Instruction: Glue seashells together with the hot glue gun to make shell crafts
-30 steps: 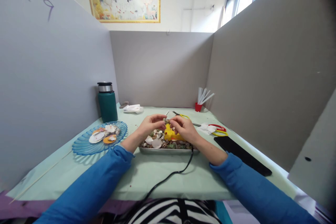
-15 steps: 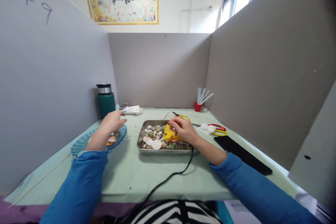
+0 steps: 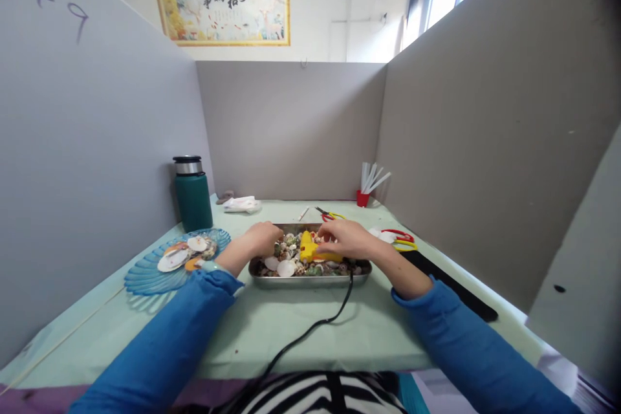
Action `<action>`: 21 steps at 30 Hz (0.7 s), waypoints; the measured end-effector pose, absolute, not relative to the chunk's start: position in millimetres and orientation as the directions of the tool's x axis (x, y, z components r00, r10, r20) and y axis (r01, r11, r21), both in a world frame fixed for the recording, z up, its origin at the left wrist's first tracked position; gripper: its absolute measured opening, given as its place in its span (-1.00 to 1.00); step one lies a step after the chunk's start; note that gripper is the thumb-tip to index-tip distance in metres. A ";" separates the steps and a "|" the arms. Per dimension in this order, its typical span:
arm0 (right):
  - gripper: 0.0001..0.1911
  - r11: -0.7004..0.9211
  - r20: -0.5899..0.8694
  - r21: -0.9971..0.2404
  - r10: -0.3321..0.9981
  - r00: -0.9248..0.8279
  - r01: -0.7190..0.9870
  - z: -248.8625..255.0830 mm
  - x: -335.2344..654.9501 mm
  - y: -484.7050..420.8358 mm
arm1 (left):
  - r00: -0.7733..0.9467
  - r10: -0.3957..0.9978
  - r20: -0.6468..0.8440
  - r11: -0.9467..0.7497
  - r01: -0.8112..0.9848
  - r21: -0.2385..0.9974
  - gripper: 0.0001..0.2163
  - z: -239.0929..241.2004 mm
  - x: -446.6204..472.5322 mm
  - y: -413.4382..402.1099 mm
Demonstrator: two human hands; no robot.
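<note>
A metal tray (image 3: 310,283) full of small shells (image 3: 291,242) lies in front of me. On the shells rests a yellow hot glue gun (image 3: 306,247), its black cord (image 3: 315,325) running toward me over the table edge. My left hand (image 3: 262,239) is at the tray's left rim, fingers curled down; their tips are hidden, and I cannot make out anything in them. Over the right part of the tray, my right hand (image 3: 347,239) has thumb and fingers apart, beside the glue gun's body. White scallop shells (image 3: 286,268) lie at the tray's front.
At left, a blue glass plate (image 3: 145,275) carries several larger shells (image 3: 174,259), with a green bottle (image 3: 193,197) behind. Scissors (image 3: 330,214), red-and-yellow handles (image 3: 405,242), a black mat (image 3: 451,284) and a red cup of glue sticks (image 3: 363,198) lie behind and right. Partitions (image 3: 291,129) enclose the table.
My left hand has moved right from above the blue plate to the tray's left side, uncovering the plate's shells. My right hand stays over the tray, its fingers lower and more spread.
</note>
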State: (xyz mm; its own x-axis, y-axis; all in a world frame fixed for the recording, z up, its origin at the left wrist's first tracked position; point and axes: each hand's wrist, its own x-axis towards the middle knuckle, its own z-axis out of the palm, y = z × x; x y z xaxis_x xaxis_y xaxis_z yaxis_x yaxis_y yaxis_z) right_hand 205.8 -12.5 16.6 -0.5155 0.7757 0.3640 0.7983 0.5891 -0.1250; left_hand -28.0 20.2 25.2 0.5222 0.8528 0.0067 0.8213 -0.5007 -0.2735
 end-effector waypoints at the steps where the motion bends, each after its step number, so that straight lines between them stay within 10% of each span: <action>1: -0.63 0.570 0.290 -0.095 0.800 -0.525 0.816 16.8 207.0 -12.8 | 0.535 0.845 0.013 -0.510 0.812 -0.284 -0.65 22.0 -27.5 21.1; 11: -0.57 0.496 0.117 -0.040 0.864 -0.489 0.867 9.7 198.6 -15.9 | 0.601 0.795 0.083 -0.554 0.774 -0.307 -0.74 3.4 -32.9 22.2; 18: -0.55 0.423 0.202 -0.677 0.894 -0.400 0.603 22.6 208.7 -12.6 | 0.483 0.842 0.241 -0.450 0.875 -0.179 -0.74 3.2 -42.5 27.3; 21: -0.44 0.420 0.267 -0.754 0.898 -0.349 0.504 25.9 212.6 -10.8 | 0.470 0.829 0.305 -0.457 0.882 -0.116 -0.75 7.1 -44.6 28.0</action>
